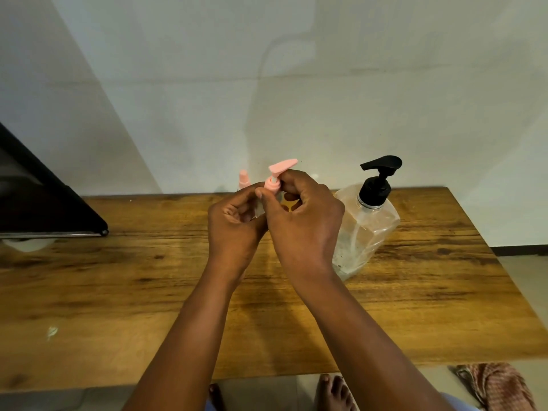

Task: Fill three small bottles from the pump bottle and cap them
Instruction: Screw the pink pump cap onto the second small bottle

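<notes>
Hands meet over the middle of the wooden counter (118,292). My left hand (234,223) curls round a small clear bottle (261,207), most of which is hidden behind my fingers. My right hand (302,221) pinches the pink pump cap (274,180) at its collar, thumb and fingertips closed on it, right at the bottle's neck. The cap's flat spout points to the right and slightly upward. Whether the cap is fully seated I cannot tell.

Just behind my left hand, by the wall, stands another small bottle with a pink cap (243,178); only its top shows above my fingers.

To the right of my right hand, close beside it, stands the big clear pump bottle (367,232) with a black pump head (381,170), its spout pointing left. It looks nearly empty, with a dip tube showing through the plastic. No label or writing can be read on any of the bottles.

At the left edge a dark, flat-sided object (44,197) rests on the counter. Below the counter's near edge are my bare toes (333,391) and a checked pinkish cloth (495,387) on the floor.
</notes>
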